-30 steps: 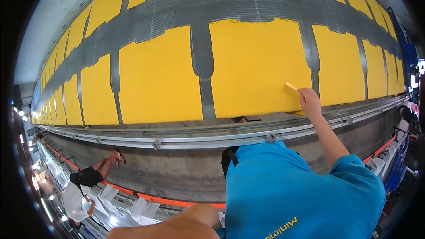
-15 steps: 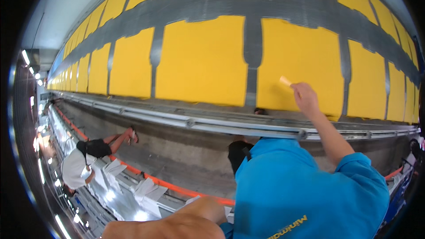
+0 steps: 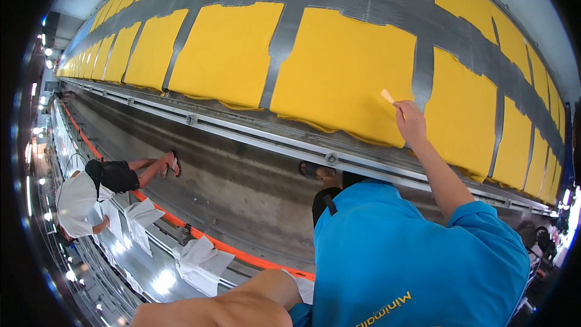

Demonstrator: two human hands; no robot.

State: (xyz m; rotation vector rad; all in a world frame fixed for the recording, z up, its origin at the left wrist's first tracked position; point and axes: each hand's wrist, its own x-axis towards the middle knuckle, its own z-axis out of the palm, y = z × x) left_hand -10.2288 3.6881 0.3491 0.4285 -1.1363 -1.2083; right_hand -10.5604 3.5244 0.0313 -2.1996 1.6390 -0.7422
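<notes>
My right hand (image 3: 410,122) is closed around a small flat pale stick (image 3: 387,95), whose free end points up and left. It hovers at the lower right corner of a yellow fabric panel (image 3: 351,72); whether it touches the cloth I cannot tell. The panel lies flat on a long dark grey table (image 3: 282,42), its near edge drooping in slight folds over the side. My bare left arm (image 3: 224,306) crosses the bottom of the picture, bent, and its hand is out of sight.
More yellow panels (image 3: 227,54) line the table in two rows. A metal rail (image 3: 242,130) runs along its near side. Behind an aisle (image 3: 242,188), an orange strip (image 3: 236,257) edges another table with white cloth pieces (image 3: 203,260). A co-worker in white (image 3: 82,203) bends over it.
The view has turned, and the yellow panels have slid leftward and tilted. My right hand, still holding the stick, has gone from mid-panel toward the panel's right corner.
</notes>
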